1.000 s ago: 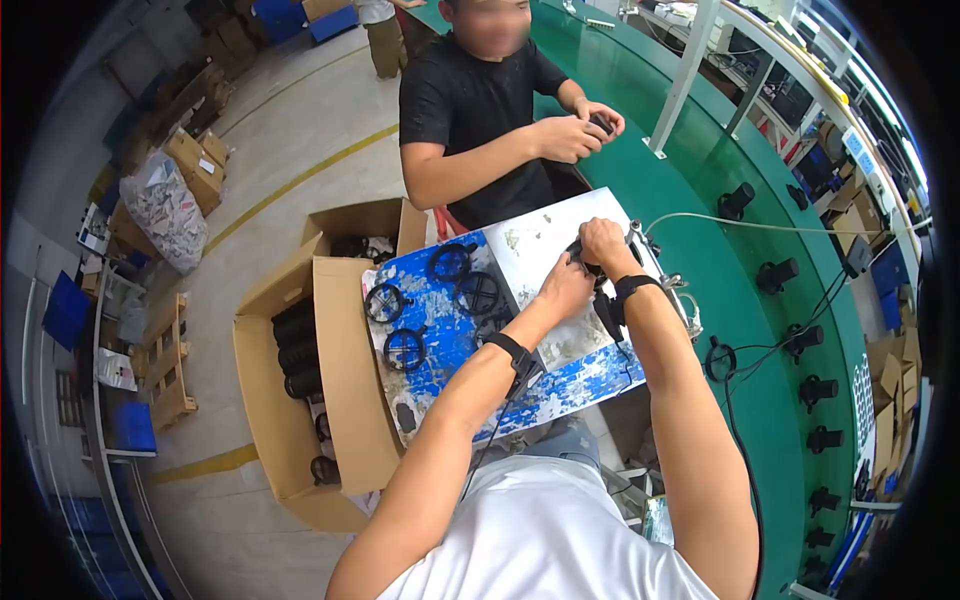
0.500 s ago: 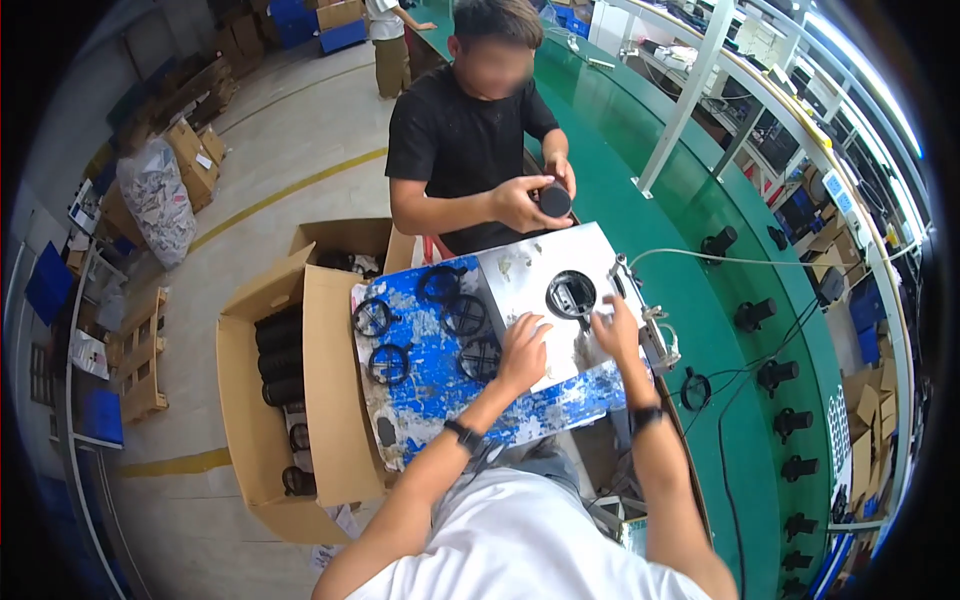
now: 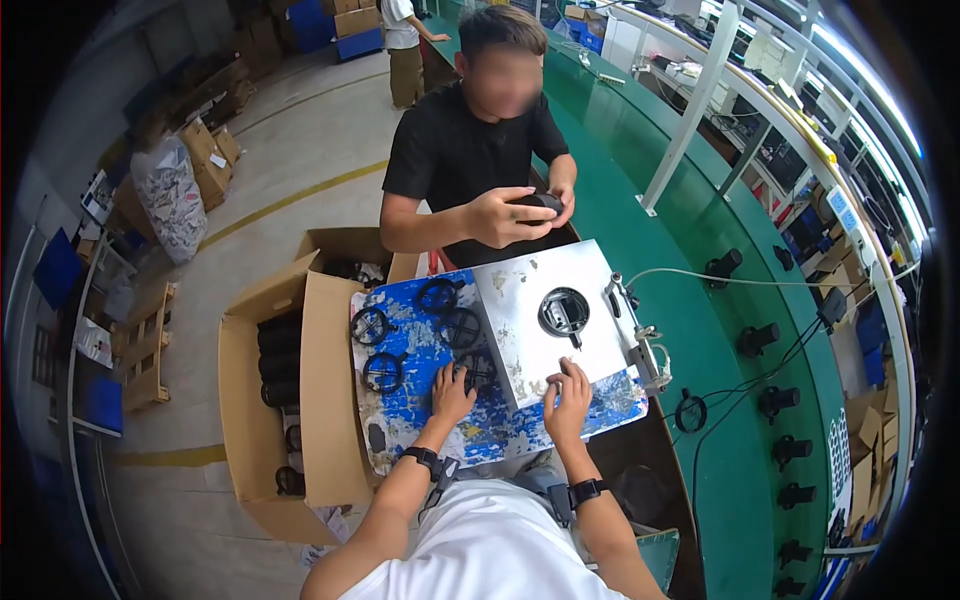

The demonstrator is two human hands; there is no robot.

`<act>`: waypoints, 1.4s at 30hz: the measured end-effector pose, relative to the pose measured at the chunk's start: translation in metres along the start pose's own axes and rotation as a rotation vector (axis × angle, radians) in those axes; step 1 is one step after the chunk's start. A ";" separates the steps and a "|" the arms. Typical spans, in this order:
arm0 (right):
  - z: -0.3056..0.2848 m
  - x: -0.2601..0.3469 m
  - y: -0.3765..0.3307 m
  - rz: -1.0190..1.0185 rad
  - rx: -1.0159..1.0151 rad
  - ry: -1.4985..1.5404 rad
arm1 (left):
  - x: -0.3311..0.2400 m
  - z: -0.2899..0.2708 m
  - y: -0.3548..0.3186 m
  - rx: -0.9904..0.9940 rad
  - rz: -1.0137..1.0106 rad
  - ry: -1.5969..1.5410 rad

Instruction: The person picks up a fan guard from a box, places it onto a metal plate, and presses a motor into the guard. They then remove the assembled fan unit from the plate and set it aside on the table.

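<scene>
My left hand (image 3: 453, 397) is over the blue worn board (image 3: 420, 425), fingers apart, at the near edge of a black ring with crossbars (image 3: 482, 371); whether it touches the ring is unclear. My right hand (image 3: 568, 402) is open with fingers loosely bent, by the near edge of a metal plate box (image 3: 520, 290). A black ring with a short handle (image 3: 565, 312) sits in the plate's round opening. Several more black rings (image 3: 384, 372) lie on the board's left part. A metal clamp-like fitting (image 3: 648, 362) is on the plate box's right side.
Across the board, a co-worker (image 3: 470, 150) holds a dark cylindrical part (image 3: 540, 204) in both hands. An open cardboard box (image 3: 335, 400) with black parts stands at left. Along the green conveyor (image 3: 640, 190) at right stand several black cylindrical parts (image 3: 758, 339), with cables.
My left hand has moved left off the metal plate to the rings on the board. My right hand has drawn back from the opening toward me. The co-worker has turned the dark part.
</scene>
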State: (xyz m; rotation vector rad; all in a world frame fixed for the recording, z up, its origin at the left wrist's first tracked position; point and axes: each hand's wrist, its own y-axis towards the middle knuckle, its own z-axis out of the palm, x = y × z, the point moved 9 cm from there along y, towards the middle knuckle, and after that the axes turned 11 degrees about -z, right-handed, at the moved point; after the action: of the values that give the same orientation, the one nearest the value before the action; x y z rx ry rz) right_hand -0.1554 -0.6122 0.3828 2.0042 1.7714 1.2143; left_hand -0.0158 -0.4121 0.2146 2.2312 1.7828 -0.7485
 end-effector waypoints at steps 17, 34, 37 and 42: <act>0.001 -0.002 0.000 -0.010 -0.011 -0.039 | 0.016 -0.036 -0.022 0.106 -0.082 0.117; 0.002 0.037 0.008 0.876 0.268 1.285 | -0.163 -0.199 -0.105 0.313 0.543 -0.562; -0.016 0.036 0.016 0.853 0.140 1.307 | -0.160 -0.174 -0.097 0.386 0.411 -0.663; -0.012 0.031 0.009 0.776 0.142 1.272 | -0.156 -0.108 -0.087 0.757 0.113 -1.160</act>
State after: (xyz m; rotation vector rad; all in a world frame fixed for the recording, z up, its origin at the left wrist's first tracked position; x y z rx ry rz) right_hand -0.1588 -0.5913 0.4101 2.2080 1.3204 3.1929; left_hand -0.0934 -0.4754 0.3982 1.4614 0.8187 -2.3077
